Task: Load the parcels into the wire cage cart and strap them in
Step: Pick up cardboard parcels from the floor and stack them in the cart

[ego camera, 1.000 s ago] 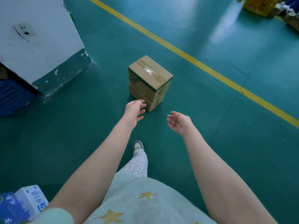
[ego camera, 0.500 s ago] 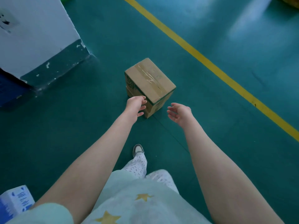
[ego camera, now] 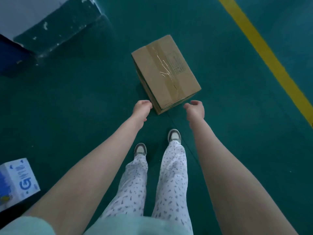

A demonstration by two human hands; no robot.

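Curling loosely, empty fingers (ego camera: pixel 146 103) of left hand (ego camera: pixel 141 108) and right hand (ego camera: pixel 195 110) now flank the near corner of the parcel (ego camera: pixel 166 72), sitting on the floor (ego camera: pixel 237 133). Both hands are closer than before. Lift likely next; cart unseen.

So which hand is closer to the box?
Left, slightly. The left hand almost touches the box, at its left side; the right hand hovers just off its near right side.
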